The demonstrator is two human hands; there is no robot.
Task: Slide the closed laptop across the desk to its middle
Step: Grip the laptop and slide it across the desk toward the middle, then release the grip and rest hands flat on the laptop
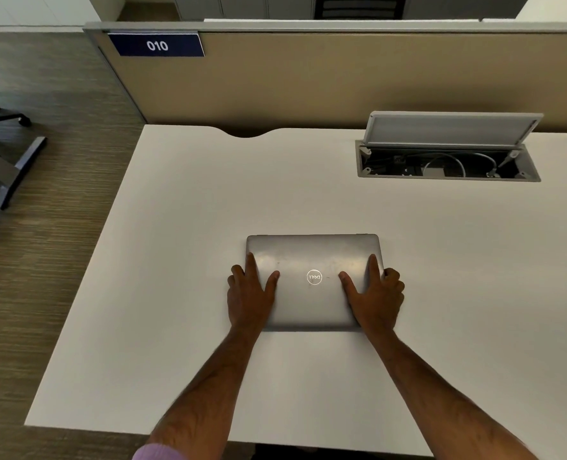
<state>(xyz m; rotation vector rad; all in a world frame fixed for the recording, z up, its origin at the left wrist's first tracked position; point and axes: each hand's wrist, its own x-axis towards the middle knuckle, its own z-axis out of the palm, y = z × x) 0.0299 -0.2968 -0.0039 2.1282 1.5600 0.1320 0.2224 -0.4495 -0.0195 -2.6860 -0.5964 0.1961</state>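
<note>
A closed grey laptop (313,260) with a round logo on its lid lies flat on the white desk (182,227), near the middle of the desk's width. My left hand (249,292) grips its left edge, thumb and forefinger on the lid and the other fingers curled over the side. My right hand (376,293) holds the right edge the same way. Both hands cover the laptop's near corners.
An open cable hatch (448,161) with its lid tilted up sits at the back right of the desk. A beige partition (308,81) with a "010" sign (157,45) stands behind. A chair base (0,154) is on the floor at left.
</note>
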